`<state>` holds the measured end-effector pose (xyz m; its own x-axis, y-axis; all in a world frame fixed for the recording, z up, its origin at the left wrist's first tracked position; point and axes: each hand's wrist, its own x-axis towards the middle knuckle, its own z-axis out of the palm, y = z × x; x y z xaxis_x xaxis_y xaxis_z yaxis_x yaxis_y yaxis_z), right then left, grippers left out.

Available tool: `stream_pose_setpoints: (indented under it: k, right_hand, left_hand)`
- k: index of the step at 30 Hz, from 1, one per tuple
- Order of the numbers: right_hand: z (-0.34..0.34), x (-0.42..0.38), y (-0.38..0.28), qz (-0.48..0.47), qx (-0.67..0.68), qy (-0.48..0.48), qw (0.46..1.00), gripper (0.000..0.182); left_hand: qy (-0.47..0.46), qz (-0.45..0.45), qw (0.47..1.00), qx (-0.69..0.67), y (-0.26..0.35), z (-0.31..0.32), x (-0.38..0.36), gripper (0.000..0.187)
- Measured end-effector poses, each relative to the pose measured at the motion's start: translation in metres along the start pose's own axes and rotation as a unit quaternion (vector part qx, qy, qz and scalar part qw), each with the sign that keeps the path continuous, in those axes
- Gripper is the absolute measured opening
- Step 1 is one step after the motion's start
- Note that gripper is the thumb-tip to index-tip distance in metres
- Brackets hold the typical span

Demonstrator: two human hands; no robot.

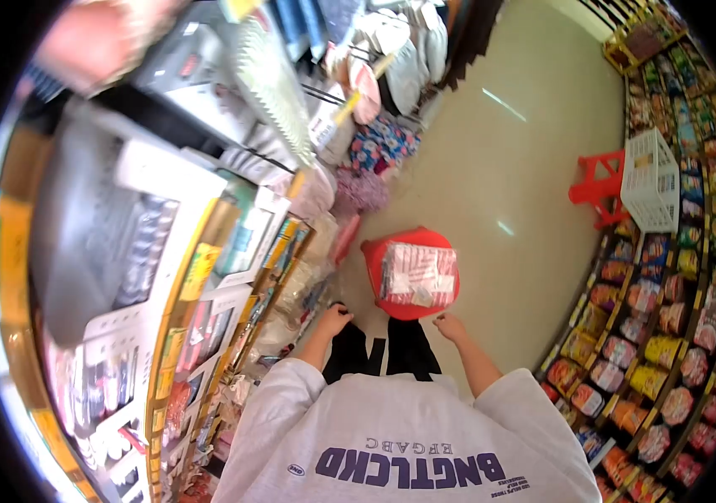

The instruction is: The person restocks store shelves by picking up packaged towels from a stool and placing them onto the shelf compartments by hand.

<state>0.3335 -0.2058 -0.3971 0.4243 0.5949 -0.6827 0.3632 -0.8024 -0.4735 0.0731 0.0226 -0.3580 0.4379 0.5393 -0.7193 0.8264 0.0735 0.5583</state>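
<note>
A red stool [379,289] stands on the floor in front of my legs. On its seat lies a flat pack [419,272] in clear wrap, with white and pinkish-red print. My left hand [336,318] is left of the stool, beside my dark trousers, fingers curled in; a small dark patch shows at the fingertips, too small to identify. To the lower right of the stool is my right hand [449,326], its fingers also bent in, near the seat's edge. Neither hand touches the pack. Whatever either hand may hold is hidden.
Shelves with boxes and white baskets [114,335] rise close on my left, with slippers [364,88] hanging farther on. Packaged snacks [647,381] fill the curved shelves at right. Before them are a second red stool [599,189] and a white basket [651,180]. Tiled floor [517,142] runs between.
</note>
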Motion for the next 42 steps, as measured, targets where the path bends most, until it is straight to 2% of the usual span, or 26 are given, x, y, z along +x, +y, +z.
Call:
stream_pose_setpoints:
  k: [1, 2, 4, 5, 6, 8, 9, 10, 11, 12, 14, 15, 17, 18, 20, 22, 27, 30, 32, 34, 37, 39, 40, 42]
  right_hand:
    - [0.001, 0.007, -0.008, 0.006, 0.061, -0.046, 0.997, 0.036]
    - [-0.008, 0.004, -0.033, -0.010, 0.055, -0.042, 0.998, 0.036]
    - [-0.025, -0.017, -0.101, 0.077, 0.206, -0.119, 0.968, 0.037]
    - [-0.021, -0.013, -0.123, 0.000, 0.212, -0.081, 0.974, 0.034]
    - [-0.019, -0.009, -0.144, -0.015, 0.207, -0.079, 0.975, 0.034]
    - [-0.029, -0.010, -0.210, -0.092, 0.329, -0.152, 0.928, 0.030]
    - [-0.031, -0.011, -0.243, -0.173, 0.337, -0.136, 0.916, 0.028]
    - [-0.035, -0.013, -0.277, -0.253, 0.342, -0.121, 0.897, 0.027]
    - [-0.055, -0.038, -0.321, -0.239, 0.382, -0.163, 0.878, 0.027]
    - [-0.077, -0.070, -0.363, -0.224, 0.419, -0.206, 0.855, 0.028]
    - [-0.093, -0.094, -0.414, -0.314, 0.425, -0.186, 0.829, 0.028]
    - [-0.104, -0.111, -0.437, -0.340, 0.436, -0.214, 0.805, 0.028]
    - [-0.120, -0.138, -0.472, -0.400, 0.446, -0.249, 0.761, 0.031]
    - [-0.124, -0.148, -0.486, -0.428, 0.449, -0.267, 0.737, 0.032]
    - [-0.130, -0.163, -0.507, -0.450, 0.451, -0.295, 0.712, 0.035]
    - [-0.129, -0.174, -0.523, -0.443, 0.474, -0.320, 0.690, 0.040]
    - [-0.131, -0.173, -0.538, -0.435, 0.480, -0.350, 0.676, 0.046]
    - [-0.136, -0.181, -0.547, -0.441, 0.480, -0.361, 0.667, 0.048]
    - [-0.139, -0.190, -0.558, -0.497, 0.439, -0.320, 0.676, 0.052]
    - [-0.141, -0.193, -0.566, -0.500, 0.432, -0.309, 0.684, 0.050]
    - [-0.139, -0.178, -0.576, -0.454, 0.367, -0.310, 0.750, 0.050]
    - [-0.133, -0.170, -0.579, -0.469, 0.364, -0.277, 0.756, 0.051]
    - [-0.132, -0.174, -0.581, -0.482, 0.358, -0.245, 0.761, 0.051]
    - [-0.135, -0.183, -0.585, -0.487, 0.362, -0.243, 0.757, 0.052]
  left_hand:
    - [0.003, -0.007, 1.000, -0.024, -0.004, -0.005, -0.003, 0.045]
    - [0.019, -0.001, 0.999, -0.030, 0.001, -0.014, -0.010, 0.045]
    - [0.045, 0.015, 0.988, -0.144, 0.012, -0.032, -0.027, 0.042]
    - [0.081, 0.076, 0.985, -0.129, 0.015, -0.041, -0.030, 0.037]
    - [0.094, 0.083, 0.983, -0.133, 0.018, -0.052, -0.032, 0.037]
    - [0.145, 0.152, 0.954, -0.213, 0.061, -0.087, -0.058, 0.031]
    - [0.157, 0.160, 0.951, -0.215, 0.077, -0.101, -0.065, 0.031]
    - [0.210, 0.221, 0.914, -0.269, 0.093, -0.114, -0.072, 0.028]
    - [0.259, 0.282, 0.867, -0.319, 0.109, -0.129, -0.081, 0.025]
    - [0.271, 0.290, 0.860, -0.320, 0.127, -0.148, -0.097, 0.025]
    - [0.261, 0.339, 0.808, -0.406, 0.159, -0.182, -0.139, 0.027]
    - [0.272, 0.349, 0.800, -0.406, 0.167, -0.194, -0.156, 0.027]
    - [0.320, 0.426, 0.737, -0.415, 0.179, -0.212, -0.187, 0.035]
    - [0.331, 0.434, 0.728, -0.415, 0.184, -0.219, -0.202, 0.035]
    - [0.311, 0.472, 0.682, -0.465, 0.194, -0.228, -0.226, 0.043]
    - [0.295, 0.477, 0.669, -0.487, 0.197, -0.236, -0.236, 0.053]
    - [0.248, 0.453, 0.668, -0.536, 0.204, -0.246, -0.246, 0.059]
    - [0.264, 0.474, 0.654, -0.528, 0.215, -0.252, -0.250, 0.062]
    - [0.269, 0.479, 0.648, -0.527, 0.225, -0.259, -0.252, 0.065]
    - [0.271, 0.477, 0.632, -0.547, 0.234, -0.268, -0.254, 0.069]
    - [0.283, 0.416, 0.659, -0.559, 0.241, -0.283, -0.245, 0.075]
    - [0.301, 0.369, 0.687, -0.548, 0.244, -0.286, -0.240, 0.080]
    - [0.301, 0.371, 0.688, -0.547, 0.247, -0.286, -0.241, 0.080]
    - [0.319, 0.398, 0.682, -0.524, 0.250, -0.288, -0.246, 0.079]
